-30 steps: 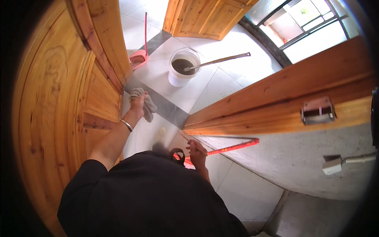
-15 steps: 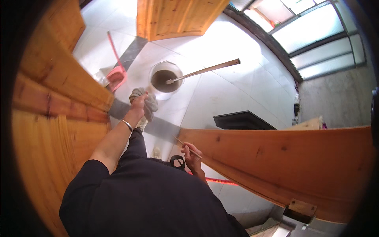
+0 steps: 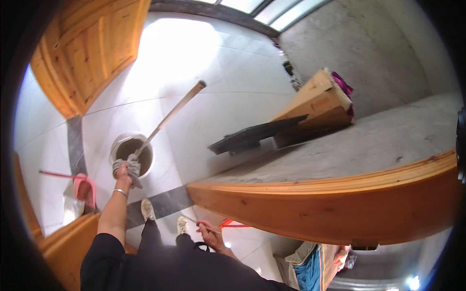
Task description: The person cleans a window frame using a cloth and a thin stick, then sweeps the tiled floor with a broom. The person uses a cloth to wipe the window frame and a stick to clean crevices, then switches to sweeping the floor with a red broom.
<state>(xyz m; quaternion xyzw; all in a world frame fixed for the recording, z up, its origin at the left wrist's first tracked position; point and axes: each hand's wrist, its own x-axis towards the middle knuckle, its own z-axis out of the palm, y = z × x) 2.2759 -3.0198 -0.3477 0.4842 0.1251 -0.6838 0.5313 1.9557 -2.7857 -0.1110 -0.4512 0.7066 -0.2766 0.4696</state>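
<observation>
A white bucket [image 3: 151,160] of murky grey-brown water stands on the tiles. A long pole [image 3: 172,114] with a wooden upper end leans out of it. My left hand [image 3: 124,177], reaching forward with a bangle at the wrist, is closed on a bunched grey cloth [image 3: 127,168]. The cloth overlaps the bucket's near part; whether it touches the water cannot be told. Lower down, near the wooden door frame, my right hand [image 3: 210,233] grips a thin stick [image 3: 191,219]. The stick's kind does not show.
A pink dustpan [image 3: 84,190] lies left of the bucket. A wooden door [image 3: 99,56] stands at the far left. The door frame [image 3: 315,213] runs along my right. Beyond it are a black flat object [image 3: 257,135] and a cardboard box [image 3: 313,101] by the grey wall.
My view has turned to the right. My left hand has brought the cloth from beside the bucket to over its near part. My right hand still holds the stick.
</observation>
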